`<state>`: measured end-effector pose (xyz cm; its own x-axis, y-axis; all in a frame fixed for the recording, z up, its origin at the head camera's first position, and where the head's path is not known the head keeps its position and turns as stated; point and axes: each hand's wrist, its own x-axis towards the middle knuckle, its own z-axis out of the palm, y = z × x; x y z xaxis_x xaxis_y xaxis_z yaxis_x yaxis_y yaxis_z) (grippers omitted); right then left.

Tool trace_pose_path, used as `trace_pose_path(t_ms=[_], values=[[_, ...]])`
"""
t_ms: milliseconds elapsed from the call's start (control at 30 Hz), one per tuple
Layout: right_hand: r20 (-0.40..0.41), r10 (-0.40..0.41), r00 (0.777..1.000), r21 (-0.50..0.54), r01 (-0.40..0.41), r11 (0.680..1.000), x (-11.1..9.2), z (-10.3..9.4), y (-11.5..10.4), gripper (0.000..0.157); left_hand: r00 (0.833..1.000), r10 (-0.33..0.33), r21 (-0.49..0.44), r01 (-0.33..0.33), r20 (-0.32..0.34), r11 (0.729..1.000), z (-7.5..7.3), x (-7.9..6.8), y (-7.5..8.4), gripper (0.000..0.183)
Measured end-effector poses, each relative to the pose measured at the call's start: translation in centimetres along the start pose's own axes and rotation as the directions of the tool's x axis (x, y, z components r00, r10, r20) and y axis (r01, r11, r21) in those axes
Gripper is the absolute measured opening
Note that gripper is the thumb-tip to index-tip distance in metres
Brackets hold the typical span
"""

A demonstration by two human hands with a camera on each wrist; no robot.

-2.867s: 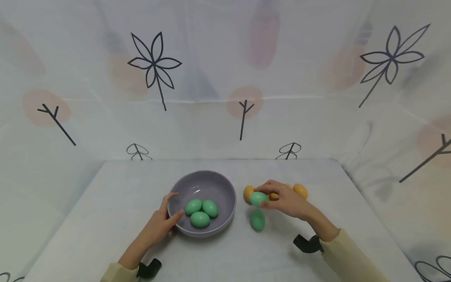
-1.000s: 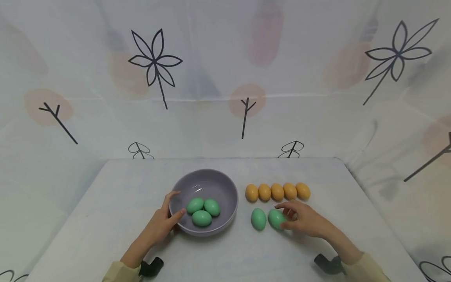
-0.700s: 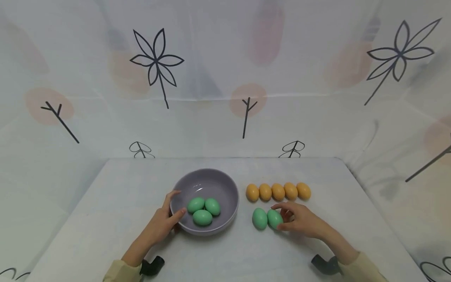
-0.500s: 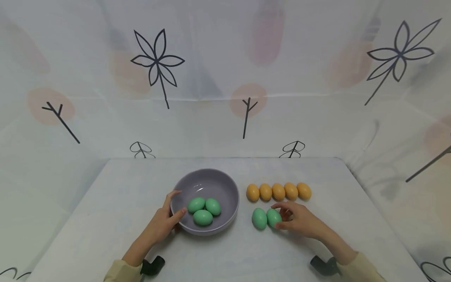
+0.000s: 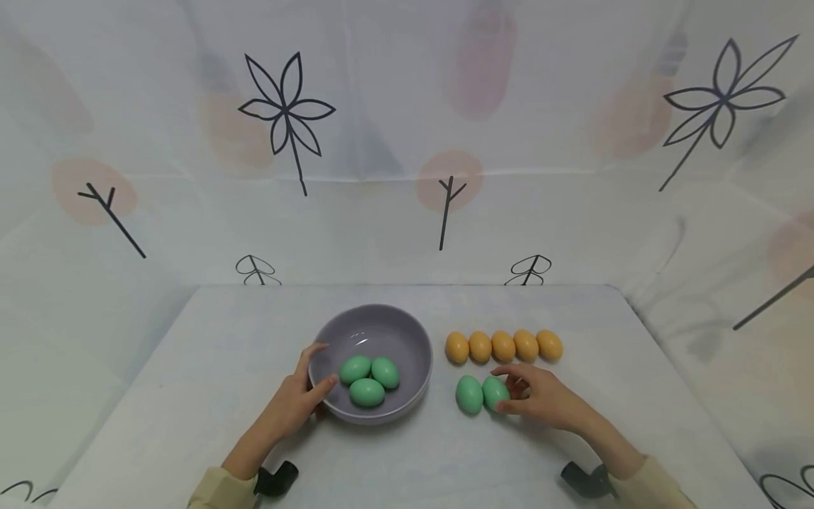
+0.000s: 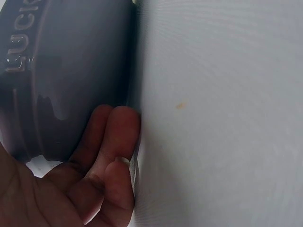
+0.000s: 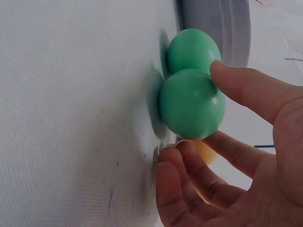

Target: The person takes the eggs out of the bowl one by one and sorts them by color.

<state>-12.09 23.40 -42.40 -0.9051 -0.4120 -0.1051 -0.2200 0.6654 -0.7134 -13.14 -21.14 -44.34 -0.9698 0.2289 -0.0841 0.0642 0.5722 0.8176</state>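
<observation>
A wide grey-purple bowl (image 5: pixel 381 331) stands on the white-covered table with three green eggs (image 5: pixel 367 393) inside. My left hand (image 5: pixel 286 410) grips its left side, thumb over the rim and the other fingers down along the outer wall, as the left wrist view shows. Right of the bowl, two more green eggs lie side by side. My right hand (image 5: pixel 548 397) holds the right one, a green egg (image 7: pixel 191 104), between thumb and index finger; its remaining fingers curl at the tabletop. The left one, another green egg (image 5: pixel 469 394), sits right against it.
A row of several yellow-orange eggs (image 5: pixel 503 347) lies behind the two green eggs, close to my right fingertips. The table's far edge (image 5: pixel 407 285) meets a hanging patterned cloth (image 5: pixel 375 233), which also rises at both sides.
My right hand has brought a green egg from above the yellow row down to the table, right of another green egg, then slid it left against that egg. My left hand stays on the bowl.
</observation>
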Motion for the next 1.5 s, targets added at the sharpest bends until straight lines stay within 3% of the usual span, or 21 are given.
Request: trace_pose_path(t_ms=[533, 767, 1067, 1333, 1500], values=[[-0.034, -0.02, 0.999, -0.034, 0.019, 0.999, -0.1, -0.1, 0.3, 0.061, 1.0, 0.001, 0.01, -0.001, -0.009, 1.0, 0.2, -0.1, -0.2, 0.063], [-0.107, -0.093, 0.99, -0.033, 0.09, 0.995, 0.2, -1.1, -0.9, 0.053, 1.0, 0.01, 0.005, -0.01, 0.004, 1.0, 0.1, -0.1, -0.1, 0.064], [-0.165, -0.141, 0.976, -0.131, 0.12, 0.984, 3.1, -1.8, -4.0, 0.042, 1.0, 0.008, -0.003, -0.008, 0.003, 1.0, 0.1, -0.2, 0.0, 0.064], [-0.129, -0.204, 0.97, -0.046, 0.199, 0.979, 6.3, -0.9, -7.0, 0.033, 1.0, -0.008, -0.005, 0.008, 0.001, 1.0, 0.1, -0.2, 0.1, 0.064], [-0.085, -0.272, 0.958, -0.048, 0.269, 0.962, 8.1, -0.4, -9.0, 0.034, 1.0, -0.01, -0.004, 0.01, 0.004, 1.0, 0.1, -0.1, 0.1, 0.064]])
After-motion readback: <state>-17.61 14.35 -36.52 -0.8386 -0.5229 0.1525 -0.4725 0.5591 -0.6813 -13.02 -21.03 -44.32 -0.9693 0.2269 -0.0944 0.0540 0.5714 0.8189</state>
